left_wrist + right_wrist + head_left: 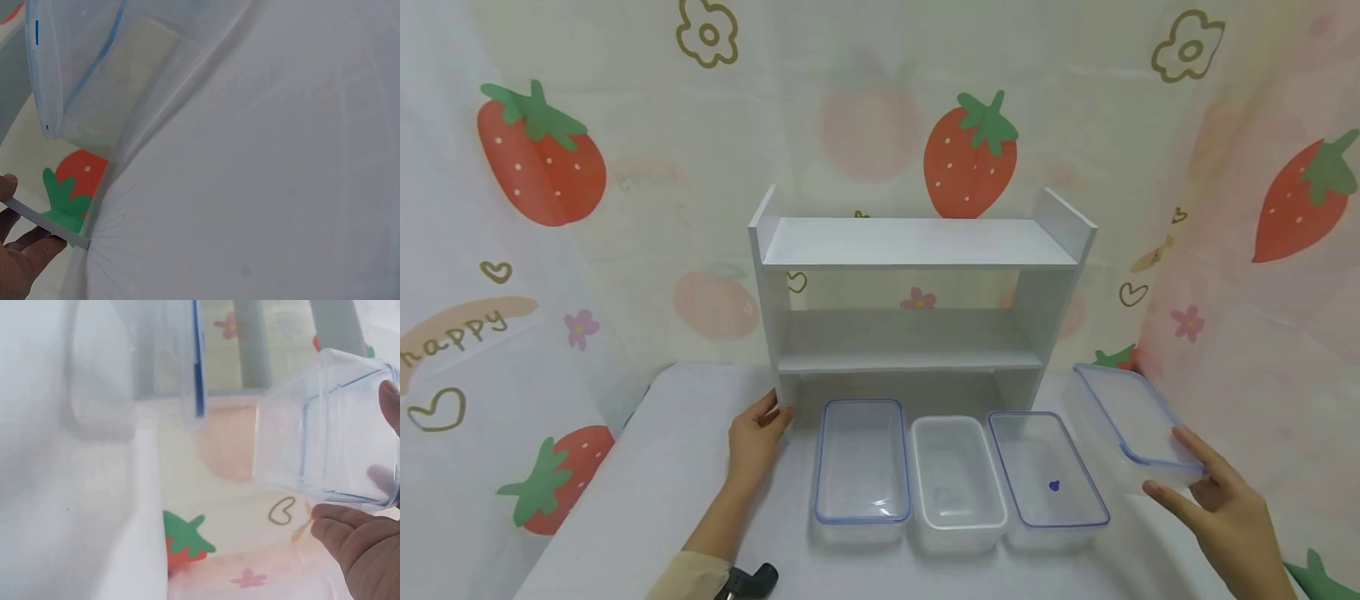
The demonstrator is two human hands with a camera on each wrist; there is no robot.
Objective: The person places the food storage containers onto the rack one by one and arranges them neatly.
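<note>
My left hand (754, 446) grips the lower left side panel of a white shelf unit (910, 340); in the left wrist view its fingers (47, 247) and thumb lie on either side of the thin panel edge (47, 224). At the right, my right hand (1232, 508) holds a clear, blue-rimmed container (1138, 417) by its near end, raised off the table. The right wrist view shows this container (325, 431) between the thumb and the fingers (350, 528); part of the grip is out of frame.
Before the shelf unit, three containers stand side by side on the white-covered table (685, 442): a blue-rimmed one (862, 462), a plain translucent one (958, 475) and another blue-rimmed one (1048, 471). Strawberry-printed cloth (865, 50) hangs behind and at both sides.
</note>
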